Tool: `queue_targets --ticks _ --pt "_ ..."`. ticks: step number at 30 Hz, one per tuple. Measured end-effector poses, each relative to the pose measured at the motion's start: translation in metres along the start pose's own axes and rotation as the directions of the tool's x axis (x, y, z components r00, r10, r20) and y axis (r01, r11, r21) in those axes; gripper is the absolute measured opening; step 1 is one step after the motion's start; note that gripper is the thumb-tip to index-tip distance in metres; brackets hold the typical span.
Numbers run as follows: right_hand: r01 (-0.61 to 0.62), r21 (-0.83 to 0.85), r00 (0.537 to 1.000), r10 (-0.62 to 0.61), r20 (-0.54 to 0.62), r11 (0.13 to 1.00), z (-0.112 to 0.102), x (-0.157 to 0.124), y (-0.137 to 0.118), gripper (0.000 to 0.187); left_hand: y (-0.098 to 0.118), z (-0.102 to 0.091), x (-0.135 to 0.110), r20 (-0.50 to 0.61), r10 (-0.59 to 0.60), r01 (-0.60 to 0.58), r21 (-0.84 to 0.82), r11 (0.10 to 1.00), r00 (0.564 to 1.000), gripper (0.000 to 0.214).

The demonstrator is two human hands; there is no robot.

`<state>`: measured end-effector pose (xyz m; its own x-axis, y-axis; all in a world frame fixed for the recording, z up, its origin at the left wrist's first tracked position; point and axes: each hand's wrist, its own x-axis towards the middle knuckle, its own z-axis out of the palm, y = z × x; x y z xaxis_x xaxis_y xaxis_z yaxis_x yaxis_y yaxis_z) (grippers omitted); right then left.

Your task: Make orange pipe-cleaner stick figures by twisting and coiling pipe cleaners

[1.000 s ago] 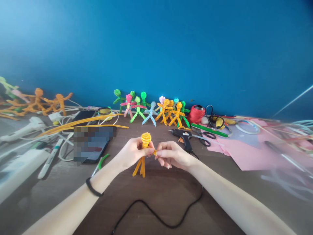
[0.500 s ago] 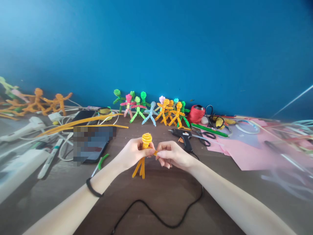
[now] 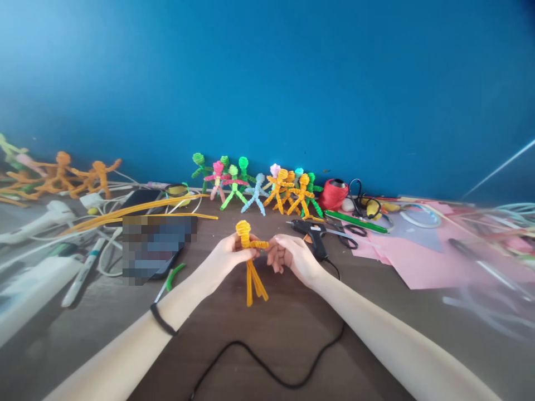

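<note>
Currently, left hand [image 3: 234, 255]: pinching yellow-orange pipe-cleaner figure [image 3: 244, 238] below its head.
Figure's long axis: eleven to five o'clock.
Coiled arm [image 3: 259, 244]: extends towards three o'clock.
Right hand [image 3: 290, 255]: nearest that tip, curled, contact unclear.

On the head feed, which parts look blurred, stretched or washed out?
Head view, centre: the fuzzy orange figure in the bare left hand looks fairly clear; head view, edges: the white plastic tool at far left and the long silver rod at right smear and stretch; head view, top: the blue wall pales toward the upper left.
</note>
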<state>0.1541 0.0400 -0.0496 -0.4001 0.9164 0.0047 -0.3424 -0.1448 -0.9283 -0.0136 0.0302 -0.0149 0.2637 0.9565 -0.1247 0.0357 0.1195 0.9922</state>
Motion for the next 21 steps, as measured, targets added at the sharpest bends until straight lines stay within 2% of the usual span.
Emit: queue_targets --ticks 6,12,17,21 --pt "0.006 -0.086 1.000 -0.008 -0.025 0.996 0.003 -0.001 0.004 0.031 -0.001 0.001 -0.002 0.096 -0.050 0.053 -0.025 0.998 0.994 0.040" --pt "0.054 -0.292 0.991 -0.088 -0.104 0.955 0.005 -0.003 0.006 0.028 -0.006 0.000 0.000 0.126 -0.030 0.024 0.051 0.998 0.992 0.035" --pt "0.087 -0.336 0.975 -0.150 -0.164 0.938 0.004 -0.003 0.007 0.025 -0.012 0.001 0.002 0.048 -0.062 0.061 0.032 0.998 0.997 0.031" --pt "0.080 -0.342 0.972 -0.150 -0.182 0.936 0.005 -0.004 0.006 0.024 -0.014 0.003 0.001 -0.012 -0.046 0.046 0.042 0.998 0.999 0.030"
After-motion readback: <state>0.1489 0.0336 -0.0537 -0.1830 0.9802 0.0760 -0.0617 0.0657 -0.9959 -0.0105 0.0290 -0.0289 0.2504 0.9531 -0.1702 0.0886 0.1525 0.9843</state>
